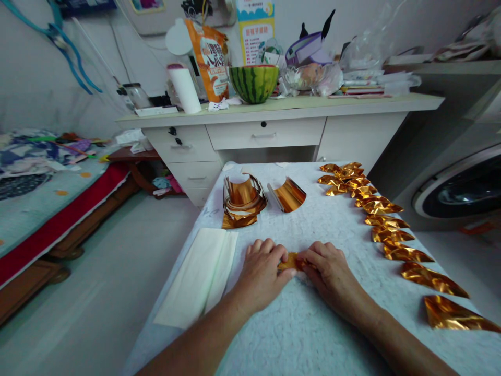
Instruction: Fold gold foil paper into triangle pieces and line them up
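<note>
Between my two hands lies a small gold foil piece [289,261], low over the cloth-covered table [274,334]. My left hand [264,266] pinches its left end with thumb and fingers. The right end is gripped by my right hand [326,266], whose fingers hide part of it. Beyond them stands a stack of curled gold foil sheets [242,198], with a single curled sheet [289,194] to its right. Folded white paper [195,277] rests left of my left hand. Several twisted gold foil pieces [387,222] form a line down the table's right side.
Behind the table is a white desk [266,128] with a half watermelon [253,83], an orange pouch [211,62] and a white roll [185,90]. A bed [50,193] stands at the left, a washing machine [462,183] at the right.
</note>
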{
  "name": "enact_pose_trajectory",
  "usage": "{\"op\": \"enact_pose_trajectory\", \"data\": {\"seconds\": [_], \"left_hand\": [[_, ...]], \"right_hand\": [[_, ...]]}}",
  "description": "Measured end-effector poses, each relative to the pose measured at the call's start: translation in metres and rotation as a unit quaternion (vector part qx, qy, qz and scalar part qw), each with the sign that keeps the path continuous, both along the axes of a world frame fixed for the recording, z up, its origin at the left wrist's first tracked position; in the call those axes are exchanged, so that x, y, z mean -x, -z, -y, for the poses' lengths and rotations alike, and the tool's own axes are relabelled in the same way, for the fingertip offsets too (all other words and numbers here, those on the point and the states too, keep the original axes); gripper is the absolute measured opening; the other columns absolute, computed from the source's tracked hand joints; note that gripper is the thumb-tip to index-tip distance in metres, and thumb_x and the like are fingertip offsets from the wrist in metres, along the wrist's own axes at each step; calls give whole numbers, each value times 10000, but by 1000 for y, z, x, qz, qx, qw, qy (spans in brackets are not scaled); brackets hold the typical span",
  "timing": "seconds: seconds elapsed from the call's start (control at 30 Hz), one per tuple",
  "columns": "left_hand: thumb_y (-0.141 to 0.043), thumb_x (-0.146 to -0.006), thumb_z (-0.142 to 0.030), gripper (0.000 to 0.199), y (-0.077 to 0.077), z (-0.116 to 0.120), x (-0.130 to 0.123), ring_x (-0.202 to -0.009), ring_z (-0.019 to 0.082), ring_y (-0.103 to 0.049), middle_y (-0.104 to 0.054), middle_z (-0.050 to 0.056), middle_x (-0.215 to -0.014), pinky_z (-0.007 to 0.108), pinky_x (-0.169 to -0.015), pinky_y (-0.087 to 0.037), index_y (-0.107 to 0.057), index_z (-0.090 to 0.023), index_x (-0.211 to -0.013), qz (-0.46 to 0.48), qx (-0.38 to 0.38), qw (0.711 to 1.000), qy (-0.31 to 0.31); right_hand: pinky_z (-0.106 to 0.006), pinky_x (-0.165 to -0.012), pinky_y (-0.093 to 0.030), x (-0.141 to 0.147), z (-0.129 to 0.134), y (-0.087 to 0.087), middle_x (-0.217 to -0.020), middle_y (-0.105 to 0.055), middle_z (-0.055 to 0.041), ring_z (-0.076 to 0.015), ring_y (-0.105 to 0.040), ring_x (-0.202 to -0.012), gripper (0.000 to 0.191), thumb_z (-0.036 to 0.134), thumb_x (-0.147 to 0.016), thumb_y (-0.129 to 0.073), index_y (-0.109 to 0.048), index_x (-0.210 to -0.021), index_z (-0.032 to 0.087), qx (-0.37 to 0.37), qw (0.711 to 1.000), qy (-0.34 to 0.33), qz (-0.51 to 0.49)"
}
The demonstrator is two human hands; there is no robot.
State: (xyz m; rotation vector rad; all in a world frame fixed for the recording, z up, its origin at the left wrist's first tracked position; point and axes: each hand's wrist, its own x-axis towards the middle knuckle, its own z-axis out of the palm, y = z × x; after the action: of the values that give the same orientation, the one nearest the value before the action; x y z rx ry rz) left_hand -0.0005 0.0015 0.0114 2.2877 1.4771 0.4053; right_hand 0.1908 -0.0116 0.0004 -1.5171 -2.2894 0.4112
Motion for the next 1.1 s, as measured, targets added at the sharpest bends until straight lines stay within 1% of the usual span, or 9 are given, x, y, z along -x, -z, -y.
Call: {"op": "enact_pose_trajectory", "data": {"seconds": [0.07, 0.13, 0.37, 0.53, 0.7, 0.87, 0.97, 1.1], "left_hand": [[-691, -778, -455, 272, 2, 0, -3, -962, 235, -448, -546, 2, -945, 349, -799, -311, -559, -238, -875, -6, -9, 1000, -16], [-712, -756, -455, 287, 3, -1, -6, -952, 233, -453, -546, 0, -922, 345, -788, -304, -556, -231, -844, -9, -8, 1000, -29], [-679, -778, -286, 119, 2, -7, -4, -914, 207, -481, -565, -15, -881, 324, -784, -310, -575, -229, -772, 15, 23, 999, -39], [-640, -783, -220, 54, 2, -11, 2, -942, 207, -495, -598, -21, -912, 324, -795, -318, -600, -244, -810, 33, 42, 998, -32], [-582, -790, -154, 125, -1, -15, 7, -921, 195, -512, -610, -27, -875, 331, -806, -326, -614, -253, -859, 51, 64, 997, -17], [-516, -809, -111, 262, 1, -15, 10, -938, 196, -514, -617, -18, -889, 339, -839, -339, -637, -283, -966, 65, 68, 996, 2], [-505, -829, -130, 290, 2, -13, 11, -987, 208, -507, -622, -7, -963, 351, -856, -336, -635, -300, -1024, 59, 56, 997, 8], [-554, -845, -220, 204, 1, -10, 8, -977, 214, -511, -621, -5, -970, 356, -841, -336, -627, -293, -1021, 51, 46, 998, 1]], "right_hand": [[-340, -720, -318, 0, -1, 2, -880, -590, -49, -208, -500, -820, 171, 258, -953, -494, -664, -975, 266, 1, 1000, -1, 5], [-337, -716, -314, -1, -1, 2, -881, -590, -45, -206, -498, -813, 166, 273, -955, -495, -659, -977, 279, 0, 1000, -2, 8], [-326, -707, -321, -2, -1, 6, -882, -587, -40, -202, -493, -800, 174, 268, -960, -479, -649, -993, 290, -12, 1000, -7, 15], [-336, -713, -331, -5, -1, 8, -905, -587, -49, -200, -502, -807, 184, 274, -962, -476, -652, -1014, 283, -12, 1000, -8, 11], [-338, -733, -345, -9, -2, 12, -938, -600, -46, -194, -516, -825, 225, 193, -948, -475, -644, -1057, 294, -11, 1000, -17, -1], [-344, -746, -346, -11, -1, 10, -935, -604, -42, -198, -516, -843, 242, 182, -955, -450, -639, -1064, 288, 5, 1000, -18, -23], [-350, -735, -335, -4, 0, 5, -922, -597, -41, -209, -510, -844, 202, 198, -934, -476, -637, -1030, 276, 16, 1000, 8, -16], [-365, -731, -315, 11, 1, 1, -890, -585, -38, -233, -498, -840, 106, 305, -887, -565, -637, -955, 267, 8, 997, 71, 22]]}}
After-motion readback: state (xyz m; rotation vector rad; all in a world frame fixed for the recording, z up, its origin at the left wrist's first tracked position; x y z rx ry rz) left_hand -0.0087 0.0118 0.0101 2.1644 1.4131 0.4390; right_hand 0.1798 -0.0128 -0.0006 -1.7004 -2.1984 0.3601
